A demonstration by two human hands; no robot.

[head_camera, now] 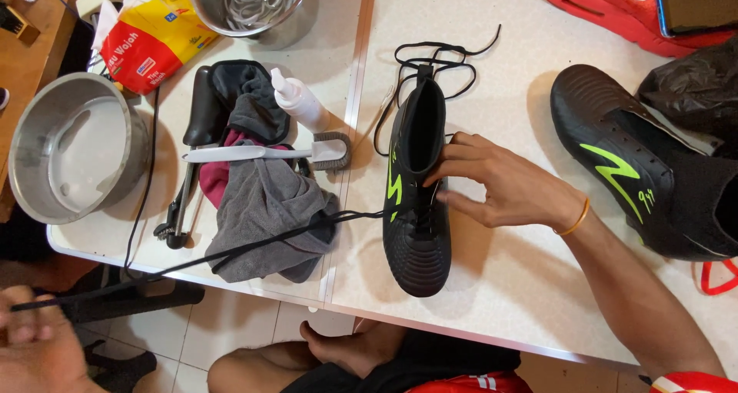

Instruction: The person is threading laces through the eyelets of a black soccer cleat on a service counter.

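Note:
A black football boot (pixel 416 179) with a green zigzag mark stands on the white table, toe toward me. My right hand (pixel 500 184) grips its ankle and lace area from the right, fingers curled on the opening. My left hand (pixel 34 345), low at the bottom left off the table edge, pinches the end of a black shoelace (pixel 254 245). That lace runs taut from the boot's eyelets across a grey cloth to my fingers. The lace's other end (pixel 438 55) lies looped behind the boot.
A second black boot (pixel 638 166) lies at the right beside a black bag (pixel 696 86) and a red shoe (pixel 615 9). Left of the boot are a grey cloth (pixel 265 208), brush (pixel 269 153), white bottle (pixel 300 99), metal bowl (pixel 73 147), a metal pot (pixel 257 5) holding white laces, and a yellow-red packet (pixel 154 36).

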